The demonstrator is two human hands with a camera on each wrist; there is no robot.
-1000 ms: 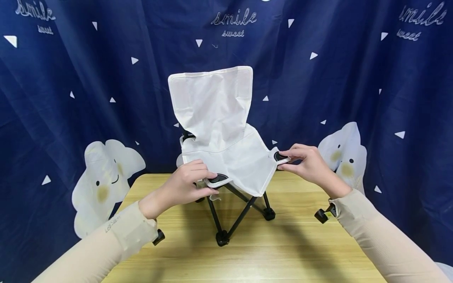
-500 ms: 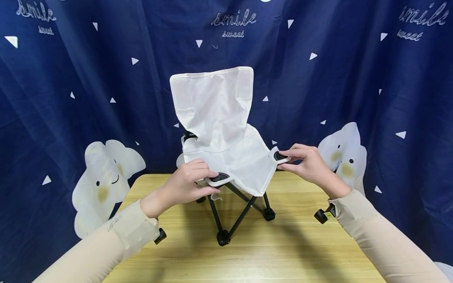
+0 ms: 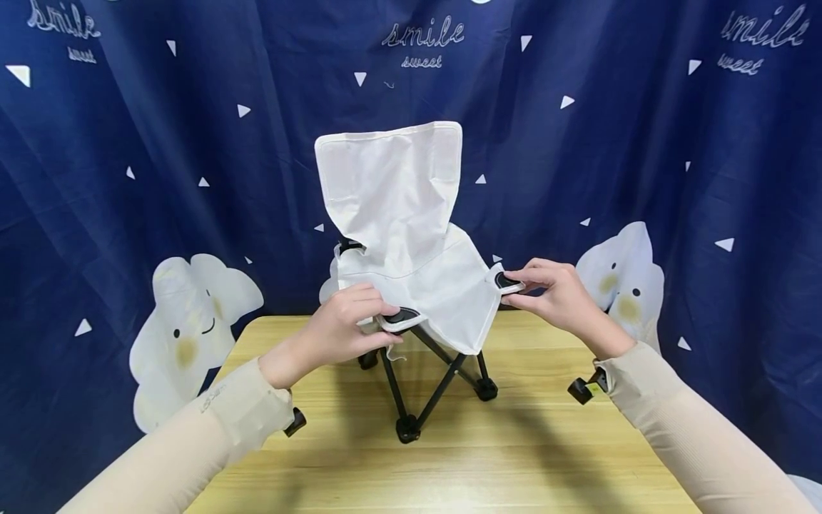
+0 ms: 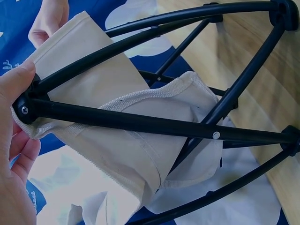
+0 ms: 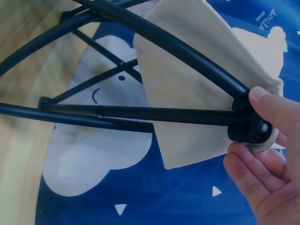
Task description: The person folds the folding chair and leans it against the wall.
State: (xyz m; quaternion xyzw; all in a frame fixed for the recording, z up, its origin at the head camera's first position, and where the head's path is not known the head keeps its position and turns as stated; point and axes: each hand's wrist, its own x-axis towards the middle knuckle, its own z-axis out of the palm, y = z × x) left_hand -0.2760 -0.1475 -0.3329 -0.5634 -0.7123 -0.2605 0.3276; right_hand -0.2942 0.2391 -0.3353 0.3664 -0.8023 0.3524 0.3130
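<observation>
A small folding chair (image 3: 443, 293) with a white fabric seat and a tall fabric back stands unfolded on thin black legs. With thumb and fingers, my left hand (image 3: 343, 325) pinches the front left seat corner, where a black patch (image 3: 402, 315) is edged in white. The right hand (image 3: 552, 293) grips the matching right corner (image 3: 507, 281) the same way. From below, the left wrist view shows a black joint (image 4: 28, 105) under the left thumb. In the right wrist view, thumb and fingers hold the right black joint (image 5: 248, 124), with two tubes meeting there.
The chair's black feet (image 3: 407, 428) rest on a light wooden table (image 3: 514, 457). Behind it hangs a dark blue curtain (image 3: 225, 143) with white triangles, clouds and lettering. Crossed black tubes (image 4: 140, 123) run beneath the seat.
My left hand, still pinching its corner, has shifted slightly right and up. The chair's left side and back have moved a little to the right with it. The right hand has barely moved.
</observation>
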